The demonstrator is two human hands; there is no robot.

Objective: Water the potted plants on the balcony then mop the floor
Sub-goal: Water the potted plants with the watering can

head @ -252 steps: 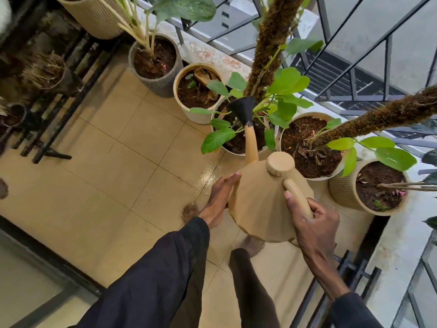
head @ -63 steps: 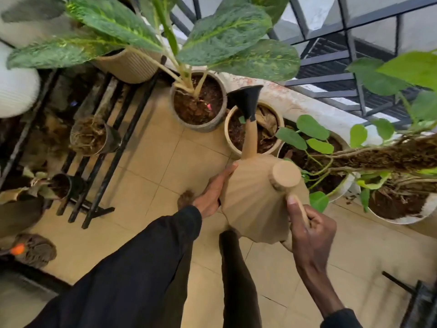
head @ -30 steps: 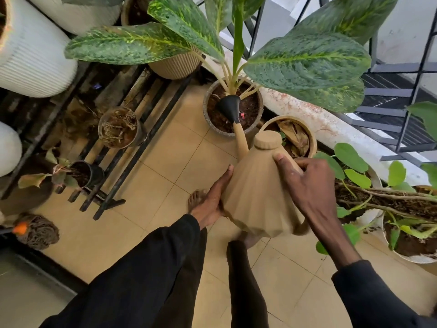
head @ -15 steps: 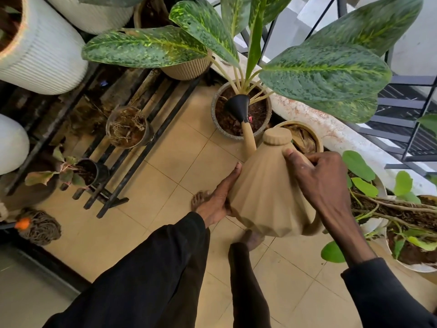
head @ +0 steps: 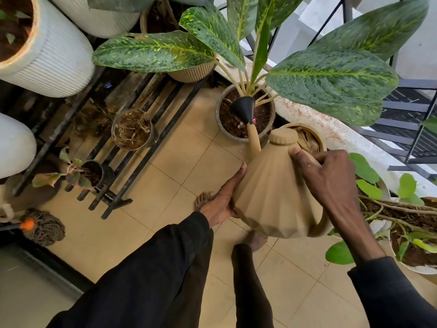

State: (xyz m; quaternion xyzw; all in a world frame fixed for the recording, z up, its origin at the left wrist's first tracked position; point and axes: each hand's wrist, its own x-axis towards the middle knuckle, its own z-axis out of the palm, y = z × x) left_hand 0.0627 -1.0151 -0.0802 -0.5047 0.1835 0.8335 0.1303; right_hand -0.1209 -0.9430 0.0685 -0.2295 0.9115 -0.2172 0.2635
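Watering can [head: 274,195]: tan, faceted, held over the tiled floor [head: 165,181], just near-right of the grey pot [head: 221,129].

Key relation: the can's long axis runs from its handle loop at near right, through the body, up the spout to the black sprinkler head [head: 243,108] at far left. That head sits over the soil of the grey pot, close beside the stems of the big spotted-leaf plant [head: 331,76]. Spout is tilted forward and down toward the soil. No water stream can be made out.

Right hand [head: 328,183]: on the right shoulder of the can, just below the cap [head: 283,136]. Fingers curled closed over the upper handle, thumb pressed on the body. This hand carries the tilt.

Left hand [head: 224,197]: flat against the can's left side, fingers extended and touching, not wrapped. Judged a steadying support from below-left.

Both hands lie at the near end of the axis; the pot lies far-left of them, at the spout's end. Judgement: any further pour means raising the near-right end with the right hand so the head dips toward the soil.

Other pots: a tan pot [head: 307,136] partly hidden behind the can; 1 small pot of dry roots [head: 132,130] on the black rack [head: 142,157] at left. A mop head [head: 43,227] lies at near left, unused; mopping not yet begun.
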